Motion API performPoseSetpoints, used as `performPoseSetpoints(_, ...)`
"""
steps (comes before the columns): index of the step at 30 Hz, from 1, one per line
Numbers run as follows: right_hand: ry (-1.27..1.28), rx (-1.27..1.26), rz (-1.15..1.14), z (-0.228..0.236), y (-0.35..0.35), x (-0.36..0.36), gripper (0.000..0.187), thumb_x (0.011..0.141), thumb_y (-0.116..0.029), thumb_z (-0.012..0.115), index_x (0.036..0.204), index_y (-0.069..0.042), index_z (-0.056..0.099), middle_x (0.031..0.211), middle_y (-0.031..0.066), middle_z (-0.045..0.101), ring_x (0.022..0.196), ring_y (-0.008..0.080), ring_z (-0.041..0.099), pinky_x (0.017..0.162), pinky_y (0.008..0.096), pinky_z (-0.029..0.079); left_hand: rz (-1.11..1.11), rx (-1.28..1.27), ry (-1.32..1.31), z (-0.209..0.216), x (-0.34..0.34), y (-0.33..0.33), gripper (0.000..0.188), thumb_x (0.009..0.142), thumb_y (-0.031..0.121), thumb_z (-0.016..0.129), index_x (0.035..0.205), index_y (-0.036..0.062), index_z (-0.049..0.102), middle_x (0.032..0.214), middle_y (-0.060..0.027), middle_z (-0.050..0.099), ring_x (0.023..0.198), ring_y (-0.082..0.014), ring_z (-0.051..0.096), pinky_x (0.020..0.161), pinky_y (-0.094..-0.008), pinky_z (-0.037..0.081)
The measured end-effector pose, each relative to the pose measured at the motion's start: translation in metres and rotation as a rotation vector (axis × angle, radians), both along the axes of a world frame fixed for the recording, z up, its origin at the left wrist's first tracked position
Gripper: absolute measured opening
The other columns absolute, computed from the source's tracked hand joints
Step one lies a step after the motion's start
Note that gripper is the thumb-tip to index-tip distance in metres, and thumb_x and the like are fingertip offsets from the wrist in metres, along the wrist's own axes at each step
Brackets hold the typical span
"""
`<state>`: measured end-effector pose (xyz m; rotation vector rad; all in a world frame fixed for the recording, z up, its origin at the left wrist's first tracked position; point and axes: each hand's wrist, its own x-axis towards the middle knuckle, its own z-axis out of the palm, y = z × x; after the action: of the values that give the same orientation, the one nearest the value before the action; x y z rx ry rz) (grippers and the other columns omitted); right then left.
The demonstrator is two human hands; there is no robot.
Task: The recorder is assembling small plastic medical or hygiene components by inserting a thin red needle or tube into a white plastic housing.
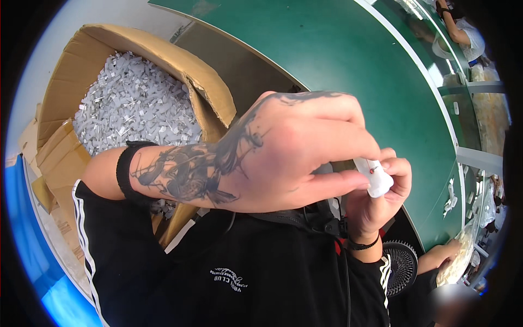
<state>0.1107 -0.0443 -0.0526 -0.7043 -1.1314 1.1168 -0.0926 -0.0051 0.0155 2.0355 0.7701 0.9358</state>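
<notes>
Close in front of my chest, both hands meet at a small white plastic piece (380, 184). A tiny red bit with a thin dark line shows on its face. My left hand (297, 144), tattooed down to the forearm, reaches across from the left and pinches the piece's upper left side between thumb and forefinger. My right hand (370, 211) holds the same piece from behind and from the right, fingers curled around it. Part of the piece is covered by the fingertips, so its full shape is hidden.
At the left, an open cardboard box (210, 92) holds many small whitish pieces (139, 103). A green tabletop (348, 49) spans the far side, bearing a few white scraps (451, 197). A black fan (400, 268) stands lower right, near another person's hand (444, 252) and a clear bag (458, 261).
</notes>
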Motion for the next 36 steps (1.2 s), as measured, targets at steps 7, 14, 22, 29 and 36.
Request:
performPoseSetpoints(7,0.081,-0.102,0.077,-0.005,-0.001,0.007,0.012,0.083,-0.003,0.062,0.091,0.000,0.054,0.085,0.0132,0.058,0.073,0.0149,0.057,0.064,0.0248,0.047,-0.029,0.329,-0.008,-0.011,0.005,0.012,0.026,0.067,0.000,0.074,0.091,0.0032,0.065,0.082,-0.0051,0.056,0.071,-0.0194,0.059,0.055,-0.0278,0.048)
performPoseSetpoints(14,0.142,-0.130,0.089,-0.006,-0.001,0.004,0.018,0.087,-0.010,0.064,0.094,0.002,0.054,0.087,0.0119,0.058,0.075,0.0185,0.061,0.063,0.0293,0.054,-0.061,0.739,0.200,-0.013,0.006,0.019,0.039,0.064,0.015,0.065,0.101,0.0012,0.066,0.081,-0.0087,0.061,0.058,-0.0162,0.058,0.043,-0.0231,0.043)
performPoseSetpoints(22,0.208,-0.103,0.131,-0.004,0.000,0.001,0.019,0.088,-0.010,0.064,0.096,0.005,0.054,0.089,0.0147,0.060,0.074,0.0188,0.061,0.064,0.0287,0.052,-0.107,0.932,0.256,-0.010,0.005,0.018,0.046,0.055,0.014,0.064,0.099,-0.0014,0.067,0.083,-0.0080,0.061,0.054,-0.0115,0.048,0.040,-0.0206,0.038)
performPoseSetpoints(29,0.006,-0.079,-0.028,-0.013,-0.005,0.015,0.016,0.089,-0.008,0.062,0.098,0.004,0.054,0.091,0.0142,0.059,0.073,0.0160,0.059,0.065,0.0304,0.054,-0.089,0.729,0.322,-0.001,0.020,0.012,0.038,0.057,0.016,0.073,0.090,-0.0002,0.064,0.085,-0.0091,0.059,0.059,-0.0180,0.055,0.043,-0.0245,0.043)
performPoseSetpoints(36,0.281,-0.254,-0.055,0.001,-0.012,0.001,0.021,0.085,-0.014,0.069,0.095,-0.001,0.055,0.093,0.0112,0.061,0.079,0.0147,0.059,0.072,0.0284,0.049,-0.053,0.010,-0.050,0.007,0.037,0.011,0.031,0.067,0.009,0.081,0.095,0.0042,0.068,0.085,-0.0069,0.062,0.062,-0.0123,0.056,0.050,-0.0217,0.045)
